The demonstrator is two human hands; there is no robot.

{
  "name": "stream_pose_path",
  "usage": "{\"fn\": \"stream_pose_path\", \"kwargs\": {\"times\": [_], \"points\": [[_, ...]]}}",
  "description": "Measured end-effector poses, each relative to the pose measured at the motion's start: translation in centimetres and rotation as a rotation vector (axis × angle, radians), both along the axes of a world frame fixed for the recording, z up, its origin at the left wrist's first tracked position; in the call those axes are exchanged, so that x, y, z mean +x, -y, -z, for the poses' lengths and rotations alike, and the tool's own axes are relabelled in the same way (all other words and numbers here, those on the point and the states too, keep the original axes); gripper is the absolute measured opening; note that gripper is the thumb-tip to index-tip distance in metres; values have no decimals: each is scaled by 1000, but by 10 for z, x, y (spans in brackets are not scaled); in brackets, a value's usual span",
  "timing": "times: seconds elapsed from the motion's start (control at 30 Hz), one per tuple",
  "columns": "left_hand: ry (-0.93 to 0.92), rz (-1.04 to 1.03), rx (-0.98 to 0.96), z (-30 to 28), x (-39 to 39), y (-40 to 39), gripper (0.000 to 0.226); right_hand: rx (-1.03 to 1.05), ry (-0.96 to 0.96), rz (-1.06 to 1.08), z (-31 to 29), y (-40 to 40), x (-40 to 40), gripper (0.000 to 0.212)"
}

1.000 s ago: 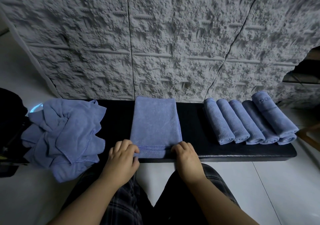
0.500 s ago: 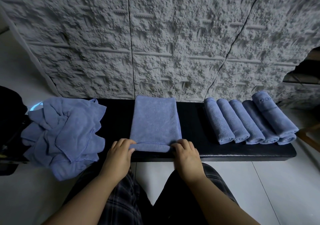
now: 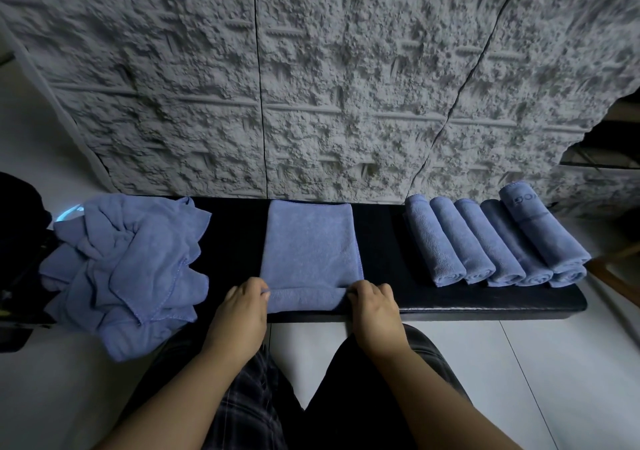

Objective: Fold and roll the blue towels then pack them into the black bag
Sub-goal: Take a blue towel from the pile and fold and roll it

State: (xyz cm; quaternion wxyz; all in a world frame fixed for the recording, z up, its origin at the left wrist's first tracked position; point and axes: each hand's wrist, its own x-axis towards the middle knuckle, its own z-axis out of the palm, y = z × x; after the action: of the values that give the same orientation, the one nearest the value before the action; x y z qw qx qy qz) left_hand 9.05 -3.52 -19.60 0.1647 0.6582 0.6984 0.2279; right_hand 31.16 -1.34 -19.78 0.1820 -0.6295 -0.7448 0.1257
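Head view: a soft, fleecy folded towel [image 3: 309,245] lies flat mid-bench [image 3: 485,302], its near end a low roll. Left hand [image 3: 240,314] and right hand [image 3: 375,309] curl round that roll's ends. Five rolled towels [image 3: 491,242] lie right, a crumpled pile [image 3: 128,259] overhangs left.

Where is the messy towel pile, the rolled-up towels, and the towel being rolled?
messy towel pile [image 3: 128,262]: head view, middle of the heap.
rolled-up towels [image 3: 481,242]: head view, middle roll.
towel being rolled [image 3: 310,242]: head view, flat part.
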Motion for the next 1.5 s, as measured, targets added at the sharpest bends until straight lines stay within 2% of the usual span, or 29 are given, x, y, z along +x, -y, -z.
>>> {"fn": "stream_pose_path", "kwargs": {"times": [0.07,0.1,0.2,0.37,0.5,0.63,0.87,1.07,1.17,1.23,1.37,1.43,1.5], "points": [[-44,-2,58,-2,0,1,4,92,35,61,-1,1,-6,12],[-77,-4,85,0,-2,1,8,152,53,72,1,0,-7,4],[-136,-6,105,5,-14,0,35,199,108,75,-2,-2,-4,39],[-217,77,222,-5,-10,1,42,217,72,-80,-3,-4,0,45],[-78,9,225,-8,-4,3,48,188,31,-93,-1,-4,1,47],[-78,155,185,-8,1,4,41,189,17,-96,0,-4,2,47],[71,116,-31,-7,0,-12,77,169,12,-93,0,-5,2,47],[125,158,-26,-13,2,-17,66,182,12,-92,-1,-3,2,45],[167,101,-46,-9,1,-16,37,180,-1,-100,-2,-3,2,45],[151,66,-81,-2,0,-16,26,163,-23,-102,-2,-3,1,44],[4,22,-115,7,-3,-18,34,129,-37,-94,-2,-4,0,27],[-67,-25,-117,6,0,-18,37,81,-77,-88,-2,-3,-1,30],[-82,-94,-52,4,5,-16,27,56,-67,-108,-1,-1,0,37]]}}
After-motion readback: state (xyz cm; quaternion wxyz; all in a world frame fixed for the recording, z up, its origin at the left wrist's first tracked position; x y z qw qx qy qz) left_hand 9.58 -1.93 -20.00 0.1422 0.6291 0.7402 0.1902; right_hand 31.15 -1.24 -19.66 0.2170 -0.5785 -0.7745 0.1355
